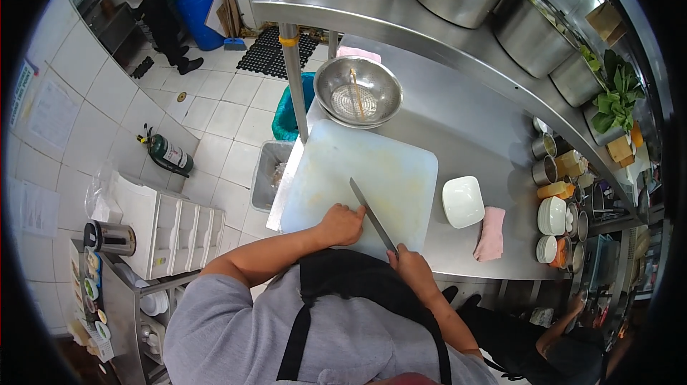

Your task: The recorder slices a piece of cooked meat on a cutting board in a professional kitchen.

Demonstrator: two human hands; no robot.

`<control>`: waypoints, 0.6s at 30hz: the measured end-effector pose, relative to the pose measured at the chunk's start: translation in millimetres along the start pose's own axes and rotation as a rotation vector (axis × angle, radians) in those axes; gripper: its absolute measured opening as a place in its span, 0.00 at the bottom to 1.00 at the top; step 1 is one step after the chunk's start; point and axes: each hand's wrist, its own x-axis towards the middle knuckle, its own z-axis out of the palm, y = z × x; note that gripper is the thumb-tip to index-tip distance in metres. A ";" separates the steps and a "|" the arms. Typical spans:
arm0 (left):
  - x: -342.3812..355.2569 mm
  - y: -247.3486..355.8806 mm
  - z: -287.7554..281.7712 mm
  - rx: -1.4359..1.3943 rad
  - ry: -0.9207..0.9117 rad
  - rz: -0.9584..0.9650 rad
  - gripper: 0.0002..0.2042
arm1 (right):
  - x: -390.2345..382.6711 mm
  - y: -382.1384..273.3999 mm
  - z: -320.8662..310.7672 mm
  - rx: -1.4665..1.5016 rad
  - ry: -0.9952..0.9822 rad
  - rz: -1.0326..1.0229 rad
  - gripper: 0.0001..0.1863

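On the pale cutting board (322, 159), my right hand (406, 260) grips the handle of a long knife (372, 215), its blade slanting toward the upper left. My left hand (342, 224) rests on the board just left of the blade, fingers curled with the tips at the blade; whether anything is under them is hidden. A square white bowl (462, 197) and a folded pink cloth (489, 235) lie right of the board. Beyond it sits a steel perforated bowl (336, 91) with a thin light-brown stick-like item inside.
An overhead steel shelf (393, 6) holds pots and leafy greens (612, 91). Containers and stacked dishes (551, 217) line the counter's right. A grey bin (261, 192), drawers (189, 235) and fire extinguisher (168, 152) stand left. A co-worker (147, 13) stands top left; another (551, 335) is close at lower right.
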 end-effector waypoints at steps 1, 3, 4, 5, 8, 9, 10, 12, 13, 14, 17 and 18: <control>-0.6 -0.1 -0.8 0.002 -0.003 0.000 0.19 | 3.9 -3.5 -1.0 0.004 -0.001 0.000 0.19; -1.1 -0.2 -2.8 -0.003 0.015 -0.007 0.20 | 14.8 -14.4 -4.9 0.034 0.008 -0.019 0.18; -0.7 -0.1 -2.9 0.000 0.011 0.001 0.20 | 21.2 -18.4 -5.4 0.040 0.013 -0.014 0.18; -0.7 0.5 -2.8 0.000 0.010 -0.006 0.21 | 29.0 -21.2 -4.1 0.047 0.006 -0.005 0.18; -0.7 1.2 -4.4 -0.004 -0.002 -0.017 0.21 | 48.5 -28.1 3.1 0.061 0.059 -0.042 0.19; -1.7 1.4 -4.3 -0.013 -0.014 -0.030 0.21 | 54.2 -30.3 5.7 0.063 0.109 -0.091 0.20; -2.7 1.1 -5.1 -0.012 -0.017 -0.025 0.21 | 59.8 -34.2 6.2 0.066 0.112 -0.087 0.20; -2.0 -1.0 -9.7 -0.059 0.002 -0.019 0.22 | 68.2 -39.7 6.9 0.088 0.183 -0.122 0.19; -2.7 -0.2 -12.8 -0.060 -0.001 -0.012 0.22 | 67.9 -38.3 11.0 0.091 0.186 -0.115 0.19; -4.1 1.2 -15.6 -0.127 -0.004 -0.032 0.21 | 67.7 -36.6 15.2 0.134 0.214 -0.117 0.19; 2.3 -8.6 -36.0 -0.177 0.035 -0.111 0.21 | 69.2 -38.0 6.6 0.222 0.274 -0.116 0.19; -2.9 -6.5 -40.5 -0.178 0.056 -0.169 0.21 | 57.4 -38.2 1.7 0.271 0.287 -0.090 0.19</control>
